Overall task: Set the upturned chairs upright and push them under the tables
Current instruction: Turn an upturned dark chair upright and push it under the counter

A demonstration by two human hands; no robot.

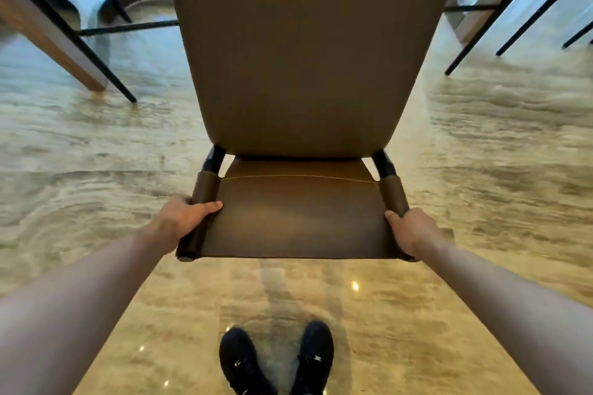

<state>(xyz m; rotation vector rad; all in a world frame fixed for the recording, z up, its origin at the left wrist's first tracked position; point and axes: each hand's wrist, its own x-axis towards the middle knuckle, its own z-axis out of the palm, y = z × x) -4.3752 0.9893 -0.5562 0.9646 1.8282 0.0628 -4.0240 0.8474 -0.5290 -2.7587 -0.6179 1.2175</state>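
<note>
A brown upholstered chair [301,58] fills the middle of the head view, lifted clear of the floor and tipped over. Its broad tan panel stretches away from me. A darker brown panel with a stitched seam lies nearest me, between two padded side posts on black metal tubes. My left hand [183,218] is wrapped around the left padded post, thumb on the brown panel. My right hand [414,229] grips the right padded post the same way. The chair's legs are hidden.
A wooden table [41,29] with black metal legs stands at the far left. More black legs and a light table [513,9] stand at the far right. Glossy marble floor [96,170] lies all around, and my black shoes [244,359] are below the chair.
</note>
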